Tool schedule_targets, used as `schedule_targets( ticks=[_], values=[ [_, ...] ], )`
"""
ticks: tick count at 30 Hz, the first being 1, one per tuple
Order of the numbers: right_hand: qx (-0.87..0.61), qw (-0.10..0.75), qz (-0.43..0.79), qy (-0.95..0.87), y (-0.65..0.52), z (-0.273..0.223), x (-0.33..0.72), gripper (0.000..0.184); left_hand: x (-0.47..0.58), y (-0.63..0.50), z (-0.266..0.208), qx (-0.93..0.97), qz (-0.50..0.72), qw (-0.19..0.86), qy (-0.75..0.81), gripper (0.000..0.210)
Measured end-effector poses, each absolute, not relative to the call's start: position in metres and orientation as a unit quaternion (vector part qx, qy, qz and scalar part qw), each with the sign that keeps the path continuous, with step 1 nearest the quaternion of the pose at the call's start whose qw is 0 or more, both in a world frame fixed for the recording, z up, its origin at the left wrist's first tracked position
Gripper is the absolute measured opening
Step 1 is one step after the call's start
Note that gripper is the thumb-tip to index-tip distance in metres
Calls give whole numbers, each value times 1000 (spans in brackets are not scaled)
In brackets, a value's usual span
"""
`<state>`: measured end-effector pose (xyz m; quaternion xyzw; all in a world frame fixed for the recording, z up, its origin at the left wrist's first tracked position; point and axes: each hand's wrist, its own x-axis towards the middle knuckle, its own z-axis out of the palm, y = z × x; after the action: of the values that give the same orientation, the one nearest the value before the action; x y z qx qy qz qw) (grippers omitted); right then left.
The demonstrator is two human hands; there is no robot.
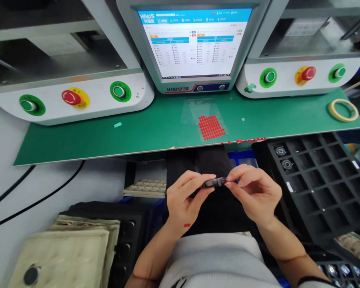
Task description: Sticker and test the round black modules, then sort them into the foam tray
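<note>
We hold a small dark part (pixel 213 183) between the thumb and fingers of our left hand (pixel 188 196), which are closed on its near end, so the part points across to our right hand (pixel 253 192). The right thumb and forefinger are drawn nearly together at the part's other end; we cannot tell whether they grip the part itself or something tiny on it. A red patch (pixel 187 225) sits on our wrist just below the left hand. Beyond both hands lies the green worktop (pixel 156 124), and on it, ahead of the gap between them, a sheet of small red stickers (pixel 211 128) on clear film. Loose red bits (pixel 243 141) dot the worktop's near edge, ahead of the right hand. To the right of that hand we have a black compartment tray (pixel 321 186), with two round parts (pixel 283 157) in its nearer column; farther off, past the tray, a roll of tape (pixel 343 110) rests on the worktop. Well below and left of the left hand stand stacked beige trays (pixel 66 256), a dark disc (pixel 32 275) on top.
</note>
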<state>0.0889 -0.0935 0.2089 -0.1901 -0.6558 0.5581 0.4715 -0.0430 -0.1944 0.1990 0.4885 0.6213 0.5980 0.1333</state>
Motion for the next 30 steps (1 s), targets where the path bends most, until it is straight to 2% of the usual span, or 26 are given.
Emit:
schedule_targets(
  ticks=[8, 16, 24, 30],
  values=[
    [-159, 456, 509, -712, -89, 207, 99, 32, -51, -193, 206, 578, 552, 82, 596, 26],
    [-53, 353, 539, -763, -68, 212, 106, 27, -54, -192, 204, 594, 563, 133, 559, 27],
    [-108, 480, 484, -724, -79, 205, 99, 33, -52, -189, 202, 569, 590, 137, 555, 30],
    [-111, 489, 429, -752, -78, 206, 104, 33, -56, -185, 203, 567, 592, 153, 552, 24]
  ],
)
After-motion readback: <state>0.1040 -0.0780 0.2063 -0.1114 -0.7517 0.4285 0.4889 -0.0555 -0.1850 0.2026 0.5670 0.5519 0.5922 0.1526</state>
